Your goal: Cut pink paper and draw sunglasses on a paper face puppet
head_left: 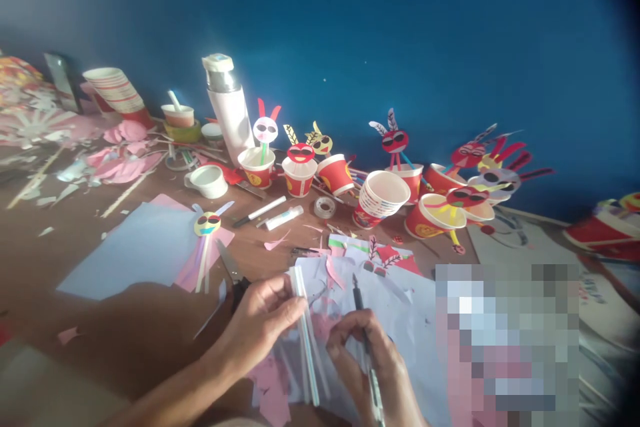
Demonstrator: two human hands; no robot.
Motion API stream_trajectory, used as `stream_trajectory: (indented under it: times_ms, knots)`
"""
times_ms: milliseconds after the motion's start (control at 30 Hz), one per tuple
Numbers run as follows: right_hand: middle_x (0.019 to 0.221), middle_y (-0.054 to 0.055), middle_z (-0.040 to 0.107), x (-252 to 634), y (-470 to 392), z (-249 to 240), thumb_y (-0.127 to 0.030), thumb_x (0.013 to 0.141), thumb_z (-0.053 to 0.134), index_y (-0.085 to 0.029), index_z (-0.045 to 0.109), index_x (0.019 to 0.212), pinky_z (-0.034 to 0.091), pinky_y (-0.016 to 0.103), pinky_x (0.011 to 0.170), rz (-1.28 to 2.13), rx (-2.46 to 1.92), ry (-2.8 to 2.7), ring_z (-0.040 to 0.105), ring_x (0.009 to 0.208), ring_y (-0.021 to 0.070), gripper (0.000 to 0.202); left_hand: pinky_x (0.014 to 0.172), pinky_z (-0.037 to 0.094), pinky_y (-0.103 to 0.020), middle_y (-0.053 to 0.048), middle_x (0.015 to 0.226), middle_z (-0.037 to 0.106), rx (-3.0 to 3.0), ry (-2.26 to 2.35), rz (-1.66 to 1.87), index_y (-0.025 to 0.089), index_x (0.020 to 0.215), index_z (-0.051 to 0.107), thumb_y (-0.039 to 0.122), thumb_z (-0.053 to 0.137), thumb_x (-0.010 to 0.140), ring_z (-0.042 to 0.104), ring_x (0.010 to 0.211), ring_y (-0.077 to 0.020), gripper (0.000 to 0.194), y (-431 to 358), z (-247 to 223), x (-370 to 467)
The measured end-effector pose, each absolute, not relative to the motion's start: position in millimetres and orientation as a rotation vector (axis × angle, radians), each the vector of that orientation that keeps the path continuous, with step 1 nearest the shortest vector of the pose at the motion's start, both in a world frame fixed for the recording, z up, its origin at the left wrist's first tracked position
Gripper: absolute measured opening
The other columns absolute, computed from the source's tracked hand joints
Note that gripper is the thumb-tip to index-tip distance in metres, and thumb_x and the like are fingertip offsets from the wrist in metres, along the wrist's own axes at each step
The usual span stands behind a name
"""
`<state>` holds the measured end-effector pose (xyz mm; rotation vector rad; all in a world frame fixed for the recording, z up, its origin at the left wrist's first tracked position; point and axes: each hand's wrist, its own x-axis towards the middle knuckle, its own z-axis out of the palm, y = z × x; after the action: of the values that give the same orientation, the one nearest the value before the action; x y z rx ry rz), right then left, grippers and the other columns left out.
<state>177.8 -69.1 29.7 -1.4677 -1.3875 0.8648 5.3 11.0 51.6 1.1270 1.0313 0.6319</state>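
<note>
My left hand (270, 310) pinches a few thin pale straws (310, 360) near their upper end; they point down toward me over white paper (400, 340). In my right hand (373, 360), just to the right of the straws, is a dark-tipped pen (359, 300) with its tip up and away from me. Pink paper scraps (270, 383) and cut-out leaf and glasses shapes (374, 268) lie around and beyond the hands. A yellow paper face (207, 223) on straw legs rests on a pale blue sheet (130, 250) to the left.
Along the blue wall stand red paper cups (299, 180) with paper figures, a cup stack (381, 197) and a white thermos (230, 113). Nearer are a marker (260, 211), a glue tube (284, 217), a tape roll (325, 207) and a white cup (207, 181). Scissors (229, 260) lie beside my left hand.
</note>
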Motion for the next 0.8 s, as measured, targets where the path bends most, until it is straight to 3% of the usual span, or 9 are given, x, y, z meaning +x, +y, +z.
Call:
stream_trajectory:
  times_ms: [100, 233, 533, 667, 800]
  knots:
    - [0.074, -0.002, 0.066, 180.1, -67.9, 31.5, -0.039, 0.089, 0.056, -0.025, 0.054, 0.091, 0.046, 0.019, 0.058, 0.818, -1.476, -1.309, 0.063, 0.066, 0.0138, 0.014, 0.056, 0.037, -0.022, 0.003, 0.061, 0.053, 1.217, 1.195, 0.703, 0.016, 0.079, 0.059, 0.043, 0.062, 0.08, 0.046, 0.056, -0.0108, 0.028, 27.7, 56.0, -21.9]
    - [0.071, 0.0, 0.068, 179.6, -67.1, 31.8, -0.046, 0.094, 0.047, -0.025, 0.051, 0.099, 0.048, 0.023, 0.064, 0.718, -1.497, -1.252, 0.065, 0.07, 0.0165, 0.022, 0.054, 0.038, -0.021, 0.005, 0.059, 0.051, 1.255, 1.282, 0.766, 0.016, 0.078, 0.058, 0.042, 0.066, 0.078, 0.046, 0.054, -0.0099, 0.027, 46.1, 60.0, -49.1]
    - [0.075, -0.001, 0.069, 181.3, -66.1, 26.7, -0.027, 0.091, 0.055, -0.025, 0.054, 0.094, 0.049, 0.022, 0.066, 0.75, -1.468, -1.4, 0.066, 0.071, 0.0149, 0.004, 0.049, 0.034, -0.021, 0.004, 0.059, 0.052, 1.163, 1.034, 0.556, 0.015, 0.077, 0.056, 0.044, 0.067, 0.075, 0.044, 0.05, -0.0083, 0.031, 36.1, 55.1, -3.3]
    - [0.079, -0.001, 0.066, 184.9, -65.5, 33.0, -0.027, 0.09, 0.056, -0.024, 0.05, 0.097, 0.05, 0.021, 0.064, 0.959, -1.339, -1.475, 0.065, 0.074, 0.0142, 0.009, 0.047, 0.029, -0.02, 0.007, 0.055, 0.043, 1.16, 0.972, 0.509, 0.016, 0.072, 0.052, 0.043, 0.065, 0.076, 0.038, 0.05, -0.0078, 0.03, 27.6, 51.7, 14.2]
    - [0.075, -0.003, 0.063, 182.9, -65.7, 33.5, -0.022, 0.088, 0.058, -0.023, 0.049, 0.092, 0.05, 0.019, 0.064, 0.958, -1.372, -1.473, 0.063, 0.069, 0.0123, 0.01, 0.048, 0.028, -0.021, 0.007, 0.055, 0.041, 1.14, 0.958, 0.497, 0.017, 0.07, 0.049, 0.042, 0.065, 0.077, 0.037, 0.049, -0.0076, 0.03, 23.2, 48.3, 22.1]
